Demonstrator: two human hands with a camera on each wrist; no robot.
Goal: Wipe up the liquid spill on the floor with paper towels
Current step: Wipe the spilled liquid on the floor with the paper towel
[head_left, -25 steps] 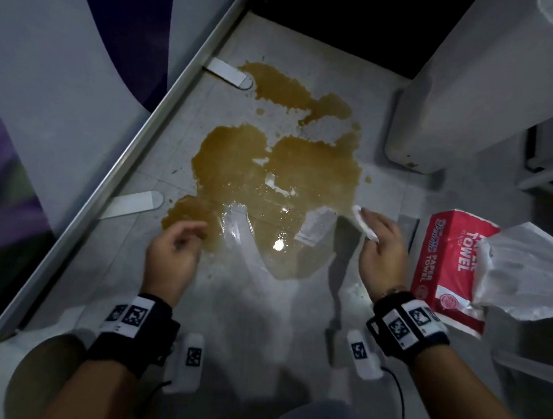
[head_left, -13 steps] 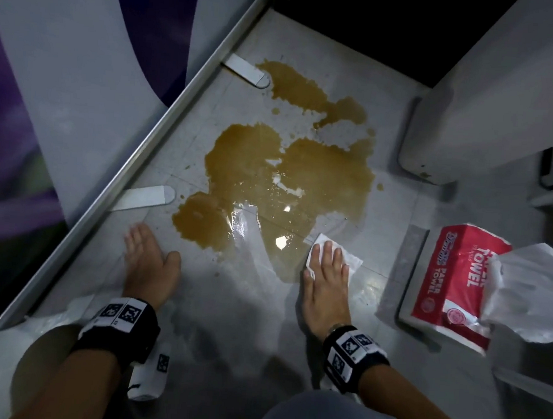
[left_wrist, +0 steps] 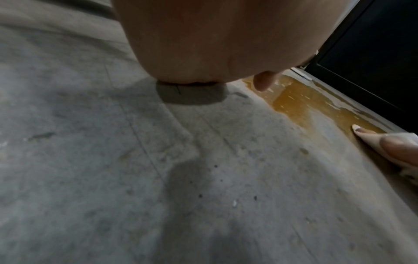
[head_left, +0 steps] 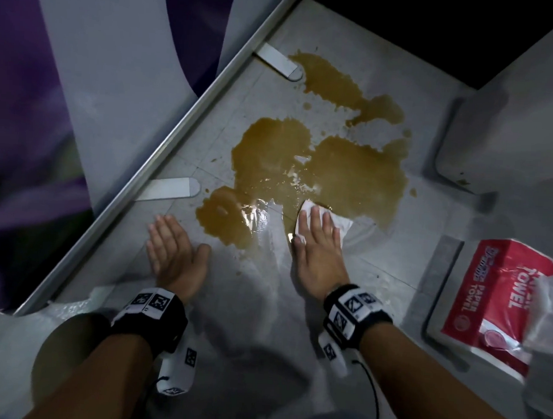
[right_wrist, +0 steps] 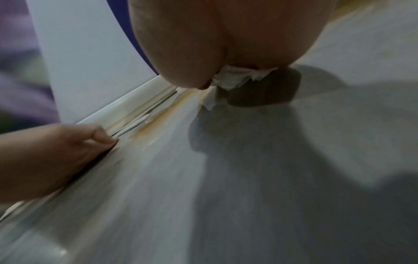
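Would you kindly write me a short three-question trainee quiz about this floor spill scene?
1. True or false: the left hand presses a paper towel.
2. Which hand lies flat on bare floor? A) left B) right
3. Fill in: the red paper towel pack lies to the ____ of the right hand.

Key: 1 false, the right hand presses it at the near edge of the brown spill; 2 A; 3 right.
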